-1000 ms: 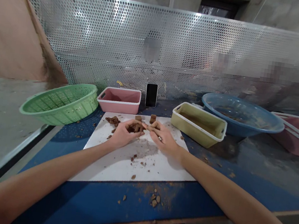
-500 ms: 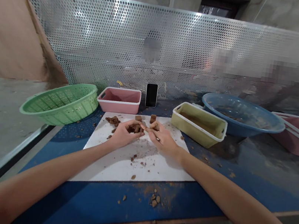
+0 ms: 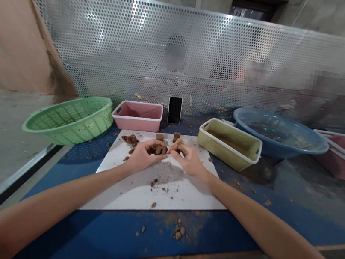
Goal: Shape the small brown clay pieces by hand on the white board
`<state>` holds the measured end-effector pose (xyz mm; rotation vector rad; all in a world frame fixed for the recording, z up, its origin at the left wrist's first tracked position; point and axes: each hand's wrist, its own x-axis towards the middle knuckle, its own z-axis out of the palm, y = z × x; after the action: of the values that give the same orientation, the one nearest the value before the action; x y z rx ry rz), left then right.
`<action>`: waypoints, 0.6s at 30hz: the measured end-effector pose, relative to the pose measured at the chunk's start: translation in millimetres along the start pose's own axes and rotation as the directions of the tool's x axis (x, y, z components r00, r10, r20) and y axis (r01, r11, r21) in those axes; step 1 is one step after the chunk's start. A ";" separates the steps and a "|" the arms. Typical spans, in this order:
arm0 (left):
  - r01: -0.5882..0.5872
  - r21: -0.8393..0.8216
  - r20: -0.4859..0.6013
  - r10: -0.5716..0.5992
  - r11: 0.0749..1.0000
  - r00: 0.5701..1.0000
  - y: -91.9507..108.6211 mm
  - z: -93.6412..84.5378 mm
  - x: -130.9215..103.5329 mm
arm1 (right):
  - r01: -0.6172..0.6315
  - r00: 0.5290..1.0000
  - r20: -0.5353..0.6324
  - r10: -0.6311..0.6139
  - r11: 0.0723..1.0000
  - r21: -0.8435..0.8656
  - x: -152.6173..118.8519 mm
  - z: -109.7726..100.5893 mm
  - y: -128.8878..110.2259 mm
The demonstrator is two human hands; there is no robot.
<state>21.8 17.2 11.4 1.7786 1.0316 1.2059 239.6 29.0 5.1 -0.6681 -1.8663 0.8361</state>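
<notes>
My left hand is closed round a small block of brown clay, its thumb along the near side. The block's near face shows a notch or gap. My right hand is close at the block's right end with its fingers curled and the tips pinched together; whatever lies between them is too small to make out. Just beyond my hands, two brown clay cubes stand on a white board: a left cube and a right cube. A rough clay lump lies left of my left hand, with crumbs around it.
On the blue table, a green basket and pink bin stand left, an olive bin, blue basin and more pink bins right. A phone leans before a perforated metal screen.
My right hand's fingers have drawn back slightly from the block and curled in, leaving more of the clay's near face showing. My left hand stays in place.
</notes>
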 end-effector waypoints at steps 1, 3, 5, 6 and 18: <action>-0.002 0.002 -0.002 0.002 1.000 1.000 -0.6 0.0 0.0 | 0.001 1.000 -0.010 -0.001 1.000 -0.005 -0.1 0.6 0.5; -0.005 0.013 -0.009 0.005 1.000 1.000 -1.8 -0.1 -0.1 | -0.003 0.998 -0.061 0.003 1.000 -0.003 -0.4 1.4 0.8; -0.008 0.025 -0.003 0.008 1.000 1.000 -2.5 -0.3 -0.3 | -0.002 0.996 -0.093 0.002 1.000 0.003 -0.5 1.1 0.9; -0.009 0.031 0.005 0.009 0.999 1.000 -2.5 -0.3 -0.5 | 0.000 0.997 -0.080 0.000 1.000 0.003 -0.5 0.8 1.1; 0.026 -0.064 0.028 -0.024 0.998 0.999 0.6 -2.4 3.3 | -0.047 0.983 -0.180 0.036 0.997 -0.060 0.2 0.1 6.9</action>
<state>20.4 20.3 13.8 1.7228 0.9859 1.1840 240.0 33.4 -0.2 -0.7983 -1.7276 0.7211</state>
